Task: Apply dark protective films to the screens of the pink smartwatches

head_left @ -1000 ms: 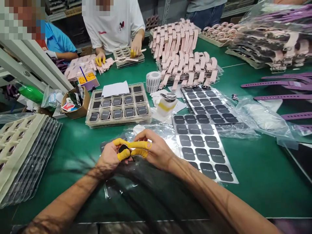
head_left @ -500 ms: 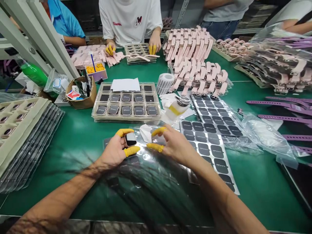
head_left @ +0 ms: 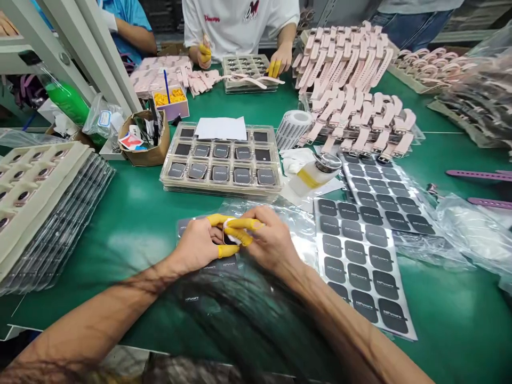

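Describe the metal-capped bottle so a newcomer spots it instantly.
On the green table, find the tray with white paper on it. Just right of it, nearer than the label roll, is the bottle. Unlike tray and roll, it has a yellow band and shiny metal top.

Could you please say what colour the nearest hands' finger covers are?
The finger covers are yellow, clearest in the head view.

Left fingers (head_left: 227,251) hold watch case (head_left: 226,238); right fingers (head_left: 245,224) hold white scrap (head_left: 228,223) against it.
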`<action>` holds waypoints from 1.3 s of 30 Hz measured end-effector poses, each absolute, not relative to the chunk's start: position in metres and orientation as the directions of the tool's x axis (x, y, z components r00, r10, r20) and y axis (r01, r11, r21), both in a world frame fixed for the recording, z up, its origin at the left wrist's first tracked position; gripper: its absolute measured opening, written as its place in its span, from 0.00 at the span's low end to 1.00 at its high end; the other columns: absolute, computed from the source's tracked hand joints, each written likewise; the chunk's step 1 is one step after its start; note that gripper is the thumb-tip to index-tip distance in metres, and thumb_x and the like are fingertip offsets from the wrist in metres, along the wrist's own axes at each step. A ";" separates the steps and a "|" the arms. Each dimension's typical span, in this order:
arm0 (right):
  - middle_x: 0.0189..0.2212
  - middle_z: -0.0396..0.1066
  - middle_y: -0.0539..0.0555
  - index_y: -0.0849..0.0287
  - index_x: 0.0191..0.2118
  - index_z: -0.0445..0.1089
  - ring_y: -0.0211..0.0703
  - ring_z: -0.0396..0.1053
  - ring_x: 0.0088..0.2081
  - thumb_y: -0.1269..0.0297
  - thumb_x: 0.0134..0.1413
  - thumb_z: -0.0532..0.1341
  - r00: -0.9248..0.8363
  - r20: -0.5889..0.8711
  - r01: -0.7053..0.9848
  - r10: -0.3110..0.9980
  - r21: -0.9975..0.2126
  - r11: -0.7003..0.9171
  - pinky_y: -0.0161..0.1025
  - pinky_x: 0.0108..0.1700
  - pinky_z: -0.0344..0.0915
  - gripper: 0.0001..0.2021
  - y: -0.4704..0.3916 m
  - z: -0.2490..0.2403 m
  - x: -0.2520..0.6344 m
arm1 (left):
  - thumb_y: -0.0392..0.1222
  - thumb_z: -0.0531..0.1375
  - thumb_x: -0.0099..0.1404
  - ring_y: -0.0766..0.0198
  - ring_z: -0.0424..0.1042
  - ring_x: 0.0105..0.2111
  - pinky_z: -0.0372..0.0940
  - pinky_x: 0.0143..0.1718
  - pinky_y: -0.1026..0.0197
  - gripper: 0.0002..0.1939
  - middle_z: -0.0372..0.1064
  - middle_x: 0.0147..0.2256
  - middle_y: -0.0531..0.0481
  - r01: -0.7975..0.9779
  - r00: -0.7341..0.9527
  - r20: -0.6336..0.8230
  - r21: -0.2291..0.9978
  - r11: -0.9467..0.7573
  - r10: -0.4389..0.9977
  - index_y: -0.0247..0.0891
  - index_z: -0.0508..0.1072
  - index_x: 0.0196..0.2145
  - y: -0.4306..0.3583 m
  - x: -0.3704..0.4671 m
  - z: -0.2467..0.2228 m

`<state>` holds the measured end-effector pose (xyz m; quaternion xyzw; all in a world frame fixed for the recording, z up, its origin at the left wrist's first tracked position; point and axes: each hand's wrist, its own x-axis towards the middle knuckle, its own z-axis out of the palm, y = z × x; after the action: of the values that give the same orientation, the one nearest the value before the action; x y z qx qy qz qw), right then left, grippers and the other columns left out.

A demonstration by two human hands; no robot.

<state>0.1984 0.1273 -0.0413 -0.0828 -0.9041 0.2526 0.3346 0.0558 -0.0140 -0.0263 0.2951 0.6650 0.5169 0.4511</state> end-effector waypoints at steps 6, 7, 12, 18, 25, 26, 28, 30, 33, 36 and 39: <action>0.38 0.77 0.56 0.53 0.46 0.77 0.47 0.69 0.38 0.68 0.67 0.61 -0.696 0.614 0.044 0.372 -0.481 0.876 0.44 0.38 0.67 0.07 0.123 -0.038 0.200 | 0.32 0.73 0.45 0.59 0.80 0.35 0.75 0.43 0.58 0.32 0.81 0.37 0.48 -0.151 -0.443 -0.326 0.945 0.289 0.835 0.36 0.80 0.51 -0.013 0.060 -0.021; 0.38 0.77 0.56 0.53 0.45 0.77 0.47 0.69 0.37 0.68 0.67 0.61 -0.730 0.595 0.014 0.337 -0.480 0.877 0.44 0.38 0.66 0.08 0.122 -0.038 0.200 | 0.32 0.73 0.45 0.59 0.80 0.35 0.75 0.43 0.57 0.32 0.81 0.36 0.48 -0.136 -0.444 -0.313 0.950 0.282 0.840 0.36 0.81 0.51 -0.013 0.060 -0.022; 0.34 0.75 0.57 0.56 0.42 0.78 0.47 0.68 0.37 0.63 0.68 0.63 -0.675 0.592 0.177 0.441 -0.450 0.875 0.44 0.37 0.64 0.07 0.124 -0.038 0.199 | 0.35 0.75 0.46 0.59 0.78 0.30 0.75 0.37 0.57 0.34 0.78 0.30 0.50 -0.139 -0.487 -0.324 0.946 0.294 0.811 0.34 0.80 0.54 -0.013 0.059 -0.027; 0.33 0.74 0.54 0.57 0.41 0.77 0.44 0.66 0.35 0.64 0.69 0.61 -0.721 0.619 0.075 0.311 -0.377 0.923 0.41 0.35 0.62 0.07 0.125 -0.044 0.200 | 0.33 0.74 0.45 0.60 0.80 0.34 0.76 0.43 0.59 0.36 0.80 0.34 0.48 -0.230 -0.459 -0.361 0.931 0.284 0.812 0.33 0.79 0.54 -0.013 0.060 -0.023; 0.35 0.73 0.54 0.57 0.44 0.75 0.42 0.67 0.36 0.63 0.68 0.63 -0.660 0.654 0.084 0.369 -0.424 0.902 0.40 0.38 0.63 0.06 0.124 -0.050 0.196 | 0.30 0.72 0.46 0.62 0.79 0.32 0.73 0.35 0.63 0.29 0.80 0.32 0.50 -0.163 -0.455 -0.319 0.948 0.275 0.831 0.35 0.81 0.49 -0.010 0.060 -0.026; 0.35 0.72 0.55 0.58 0.44 0.75 0.43 0.67 0.36 0.62 0.69 0.61 -0.697 0.628 0.083 0.346 -0.409 0.909 0.41 0.37 0.63 0.07 0.127 -0.052 0.197 | 0.29 0.73 0.45 0.63 0.78 0.31 0.71 0.34 0.64 0.29 0.80 0.31 0.50 -0.171 -0.462 -0.319 0.948 0.269 0.827 0.35 0.81 0.48 -0.009 0.060 -0.027; 0.33 0.71 0.58 0.60 0.41 0.75 0.48 0.66 0.36 0.59 0.69 0.59 -0.693 0.601 0.254 0.398 -0.313 0.915 0.44 0.37 0.62 0.11 0.135 -0.055 0.202 | 0.29 0.75 0.43 0.65 0.75 0.28 0.69 0.30 0.65 0.30 0.79 0.30 0.50 -0.215 -0.497 -0.325 0.944 0.249 0.804 0.34 0.81 0.47 -0.007 0.060 -0.029; 0.37 0.71 0.63 0.59 0.42 0.77 0.56 0.68 0.41 0.55 0.67 0.61 -0.637 0.652 0.410 0.412 -0.165 0.897 0.51 0.41 0.63 0.13 0.136 -0.055 0.210 | 0.29 0.76 0.42 0.66 0.75 0.28 0.69 0.31 0.65 0.30 0.79 0.31 0.47 -0.275 -0.542 -0.324 0.940 0.201 0.775 0.31 0.80 0.47 -0.005 0.057 -0.030; 0.43 0.72 0.60 0.52 0.52 0.73 0.55 0.70 0.45 0.59 0.62 0.67 -0.653 0.665 0.226 0.363 -0.286 0.931 0.53 0.45 0.66 0.14 0.107 -0.048 0.223 | 0.27 0.76 0.42 0.66 0.76 0.30 0.70 0.33 0.64 0.30 0.80 0.35 0.44 -0.331 -0.626 -0.298 0.938 0.100 0.721 0.30 0.80 0.46 -0.001 0.053 -0.035; 0.49 0.76 0.54 0.47 0.58 0.67 0.54 0.70 0.50 0.65 0.64 0.64 -0.914 0.379 -0.063 0.148 -0.491 0.869 0.53 0.48 0.69 0.18 0.062 -0.045 0.230 | 0.25 0.77 0.40 0.66 0.76 0.31 0.71 0.32 0.64 0.31 0.80 0.37 0.43 -0.342 -0.654 -0.268 0.939 0.040 0.707 0.31 0.80 0.44 -0.001 0.050 -0.039; 0.46 0.78 0.53 0.49 0.56 0.68 0.56 0.69 0.53 0.67 0.64 0.64 -0.930 0.351 -0.076 0.108 -0.471 0.879 0.53 0.49 0.68 0.17 0.041 -0.050 0.228 | 0.23 0.75 0.42 0.64 0.77 0.31 0.73 0.31 0.63 0.26 0.80 0.35 0.46 -0.390 -0.620 -0.280 0.921 0.023 0.733 0.36 0.79 0.40 -0.003 0.052 -0.040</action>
<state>0.2276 0.0413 -0.0501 -0.0084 -0.9510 0.2461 0.1870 0.0522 -0.0033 -0.0402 0.1466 0.5854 0.6836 0.4105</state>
